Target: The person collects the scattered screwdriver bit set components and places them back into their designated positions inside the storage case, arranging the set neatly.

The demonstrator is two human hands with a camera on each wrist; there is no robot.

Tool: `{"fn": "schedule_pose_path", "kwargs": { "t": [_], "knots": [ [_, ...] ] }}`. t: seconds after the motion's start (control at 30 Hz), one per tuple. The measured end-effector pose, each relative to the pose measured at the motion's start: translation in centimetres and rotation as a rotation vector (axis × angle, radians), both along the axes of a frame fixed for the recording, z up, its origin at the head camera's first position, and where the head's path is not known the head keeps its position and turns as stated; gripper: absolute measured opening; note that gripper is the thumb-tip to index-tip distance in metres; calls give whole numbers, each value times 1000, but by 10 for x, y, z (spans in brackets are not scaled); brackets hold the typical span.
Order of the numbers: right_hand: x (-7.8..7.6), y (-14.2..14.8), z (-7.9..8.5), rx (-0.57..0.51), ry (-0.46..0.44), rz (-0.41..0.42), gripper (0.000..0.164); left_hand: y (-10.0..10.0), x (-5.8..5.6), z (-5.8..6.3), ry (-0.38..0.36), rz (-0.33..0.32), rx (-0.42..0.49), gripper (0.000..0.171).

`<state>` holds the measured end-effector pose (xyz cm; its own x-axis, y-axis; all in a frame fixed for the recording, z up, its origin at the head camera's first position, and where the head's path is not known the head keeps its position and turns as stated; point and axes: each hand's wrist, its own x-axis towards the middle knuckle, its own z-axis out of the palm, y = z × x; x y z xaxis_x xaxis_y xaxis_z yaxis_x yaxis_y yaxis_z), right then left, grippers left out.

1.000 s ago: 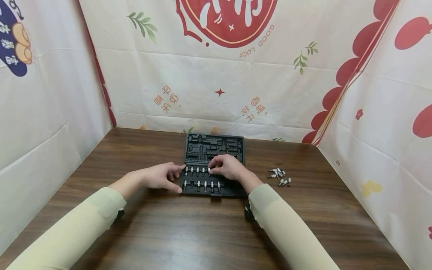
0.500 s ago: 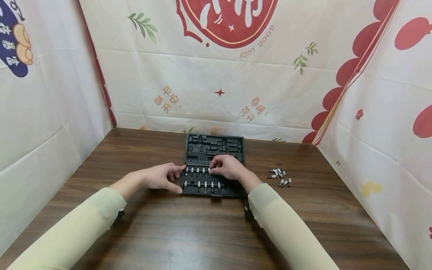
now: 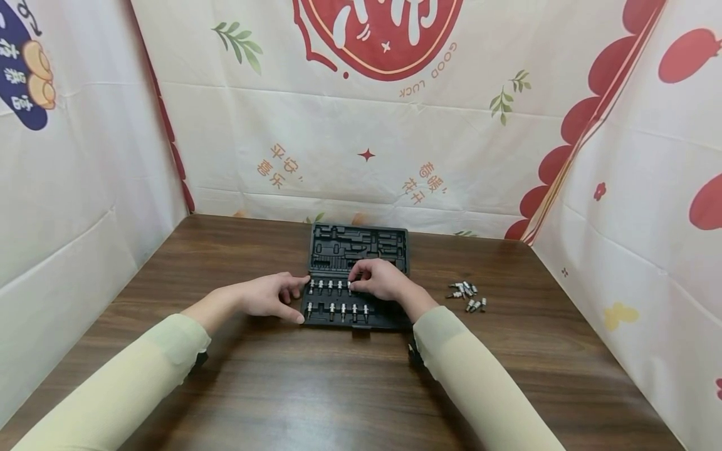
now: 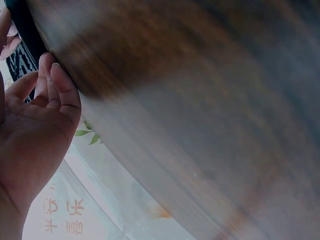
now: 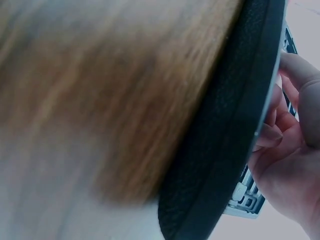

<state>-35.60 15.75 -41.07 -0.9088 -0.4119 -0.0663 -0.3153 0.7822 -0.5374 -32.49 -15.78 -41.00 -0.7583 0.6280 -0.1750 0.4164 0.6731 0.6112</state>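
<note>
A black plastic socket case [image 3: 389, 313] lies unfolded on the table, its moulded lid [image 3: 361, 241] flat behind the base. Silver socket bits [image 3: 343, 312] fill part of two rows in the base. My right hand [image 3: 383, 280] reaches over the base, thumb and fingertips pinching a socket bit [image 3: 350, 285] at the right end of the back row. At the case's left edge rests my left hand [image 3: 269, 295], thumb by the front corner and forefinger farther back. The right wrist view shows the case wall [image 5: 220, 115] hiding the right fingertips.
To the right of the case, several loose socket bits [image 3: 464, 289] lie in a small cluster, with a few more [image 3: 476, 305] just in front. The wooden table [image 3: 282, 388] is bounded by printed cloth [image 3: 225, 156] at the back and both sides.
</note>
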Motion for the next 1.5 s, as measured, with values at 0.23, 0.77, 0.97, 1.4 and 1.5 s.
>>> {"fn": "schedule_pose_path", "kwargs": {
  "t": [0.23, 0.77, 0.97, 1.4, 1.5],
  "knots": [
    [-2, -2, 1, 7, 3, -12, 10, -1, 0, 0, 1, 1, -7, 100],
    [-4, 0, 0, -36, -46, -16, 8, -1, 0, -1, -11, 2, -2, 100],
    [-5, 2, -1, -73, -77, -22, 11, -1, 0, -1, -24, 13, -1, 100],
    [-3, 2, 0, -112, -102, -44, 11, 0, 0, 0, -13, 1, 1, 99],
    [-3, 2, 0, -112, -103, -48, 11, 0, -1, 0, -15, 1, -6, 99]
  ]
}}
